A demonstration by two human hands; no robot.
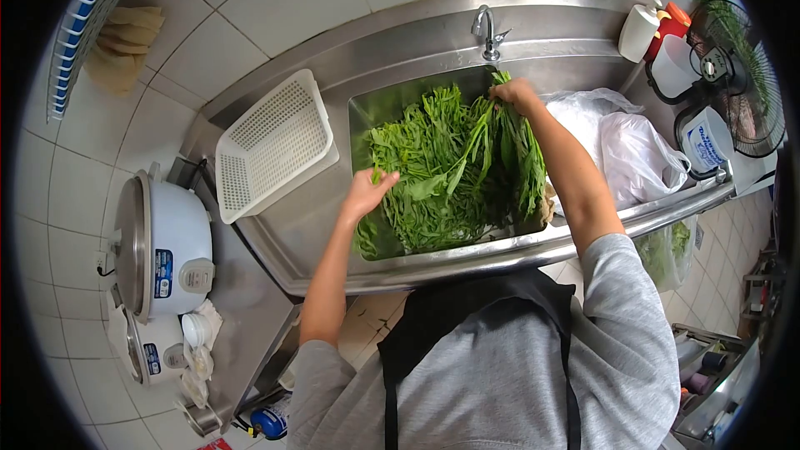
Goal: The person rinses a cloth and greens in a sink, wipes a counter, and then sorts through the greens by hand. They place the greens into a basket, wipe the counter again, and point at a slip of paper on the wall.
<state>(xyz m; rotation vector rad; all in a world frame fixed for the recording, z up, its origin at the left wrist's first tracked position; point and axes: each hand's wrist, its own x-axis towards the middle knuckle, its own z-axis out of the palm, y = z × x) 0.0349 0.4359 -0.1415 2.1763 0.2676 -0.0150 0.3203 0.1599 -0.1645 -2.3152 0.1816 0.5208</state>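
Observation:
A stainless steel sink [357,121] holds a large heap of long, leafy greens [437,175]. At the sink's far right corner, my right hand [517,96] is closed around the upper end of a bunch of greens [527,162], whose leaves hang down along the right wall. My left hand [371,193] is over the left side of the heap, its fingers curled on a bit of green stem [376,175]. The rest of what lies inside that grip is hidden. Behind the heap, a chrome faucet [490,37] rises from the sink's back ledge.
A white perforated basket [275,146] sits left of the sink. White plastic bags [637,154] lie on the right. Beyond them are a pump bottle [639,31], a fan [746,75] and a white tub [707,143]. Rice cookers [179,237] stand at far left.

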